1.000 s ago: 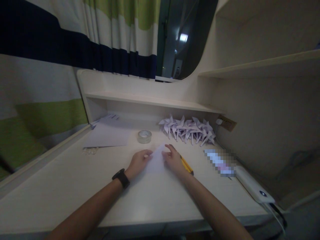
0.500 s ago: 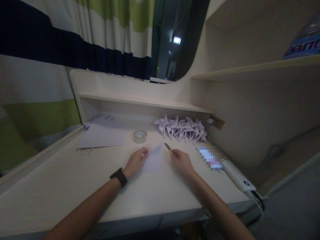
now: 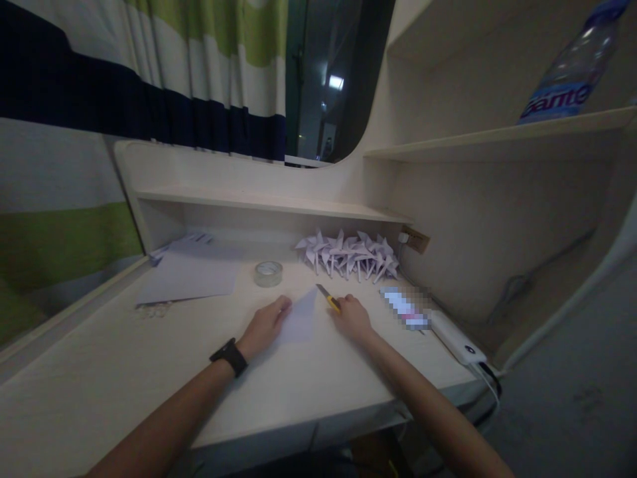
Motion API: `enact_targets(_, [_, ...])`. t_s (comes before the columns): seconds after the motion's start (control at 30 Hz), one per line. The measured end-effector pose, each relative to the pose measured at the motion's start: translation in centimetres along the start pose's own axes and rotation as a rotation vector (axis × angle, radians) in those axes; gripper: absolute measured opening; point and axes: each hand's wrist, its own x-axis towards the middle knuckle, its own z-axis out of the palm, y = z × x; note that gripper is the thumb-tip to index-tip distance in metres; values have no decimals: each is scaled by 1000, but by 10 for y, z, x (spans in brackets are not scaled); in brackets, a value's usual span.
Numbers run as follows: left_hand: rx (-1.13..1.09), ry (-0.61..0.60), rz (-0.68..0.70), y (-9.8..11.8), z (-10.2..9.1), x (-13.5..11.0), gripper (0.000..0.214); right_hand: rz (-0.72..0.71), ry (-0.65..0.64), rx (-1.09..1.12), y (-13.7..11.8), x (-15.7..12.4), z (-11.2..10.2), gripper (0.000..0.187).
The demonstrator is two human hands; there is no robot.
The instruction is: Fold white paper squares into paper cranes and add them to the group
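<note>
My left hand, with a black watch on its wrist, pinches the left edge of a folded piece of white paper. The paper has a slanted upper edge rising to a point at its right. In my right hand is a utility knife with a yellow-and-black handle, its blade out and aimed up and left. The blade tip is at the paper's upper corner; whether they touch I cannot tell. Beyond my left hand a roll of clear tape lies flat on the desk.
Several paper pinwheels lie in a row at the back. White sheets are stacked at the left. On the right are a lit, blurred-out phone and a white power strip with cables. A bottle stands on the upper shelf.
The view has swung right, so the desk things sit further left. The knife has come closer to the paper's upper corner, and more of its yellow handle shows. The left hand keeps its hold.
</note>
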Motion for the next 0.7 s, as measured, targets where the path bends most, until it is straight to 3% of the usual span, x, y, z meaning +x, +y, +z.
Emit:
enact_targets(0.23, [97, -67, -32, 3, 0, -3, 28, -181, -33, 102, 5, -3, -2, 22])
enact_targets(0.47, [103, -43, -74, 2, 3, -3, 23, -333, -19, 213, 21, -21, -1, 31])
enact_targets(0.7, [135, -19, -55, 1, 3, -3, 26, -412, -23, 248, 19, -25, 3, 32])
